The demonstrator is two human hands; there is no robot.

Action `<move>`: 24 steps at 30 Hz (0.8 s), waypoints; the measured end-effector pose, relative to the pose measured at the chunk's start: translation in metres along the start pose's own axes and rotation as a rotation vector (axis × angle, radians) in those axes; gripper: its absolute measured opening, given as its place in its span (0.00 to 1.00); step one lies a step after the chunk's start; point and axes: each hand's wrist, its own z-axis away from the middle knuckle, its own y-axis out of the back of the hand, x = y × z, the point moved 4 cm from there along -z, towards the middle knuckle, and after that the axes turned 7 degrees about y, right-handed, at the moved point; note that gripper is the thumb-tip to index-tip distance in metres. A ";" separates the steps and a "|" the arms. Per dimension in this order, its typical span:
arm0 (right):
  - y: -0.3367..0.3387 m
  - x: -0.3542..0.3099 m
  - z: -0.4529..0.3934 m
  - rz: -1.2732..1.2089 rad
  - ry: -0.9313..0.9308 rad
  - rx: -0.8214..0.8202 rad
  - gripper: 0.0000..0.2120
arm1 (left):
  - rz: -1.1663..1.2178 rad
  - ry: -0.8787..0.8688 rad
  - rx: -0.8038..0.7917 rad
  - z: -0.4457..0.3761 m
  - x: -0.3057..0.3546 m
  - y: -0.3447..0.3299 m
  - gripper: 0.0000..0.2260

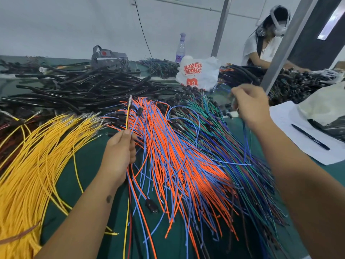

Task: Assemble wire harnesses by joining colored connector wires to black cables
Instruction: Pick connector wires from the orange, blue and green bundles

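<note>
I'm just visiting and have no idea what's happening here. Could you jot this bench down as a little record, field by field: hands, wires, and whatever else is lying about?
left hand: left hand pinches a yellow wire and a blue wire, ends pointing up
right hand: right hand grips thin dark wires over the green and blue bundle
left of bench: yellow wire bundle
middle: orange and blue bundle
back: black cables, plastic bag, bottle
right: pen on paper
surface: green bench
other: second person across the bench
</note>
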 end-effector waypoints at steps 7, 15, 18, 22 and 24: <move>0.015 0.033 0.011 0.042 -0.267 -0.035 0.22 | -0.010 0.003 -0.001 -0.001 -0.002 0.000 0.16; 0.005 0.040 -0.003 -0.238 -0.479 0.033 0.12 | -0.015 -0.004 0.009 -0.003 -0.005 0.001 0.16; -0.020 0.033 -0.005 -0.477 -0.703 -0.099 0.17 | 0.007 -0.029 -0.014 -0.004 -0.006 -0.001 0.16; -0.055 0.023 0.002 -0.535 -0.821 -0.305 0.15 | 0.022 -0.048 -0.035 -0.006 -0.006 0.000 0.16; -0.071 0.018 0.009 -0.476 -0.743 -0.398 0.12 | 0.026 -0.048 -0.039 -0.007 -0.006 0.001 0.16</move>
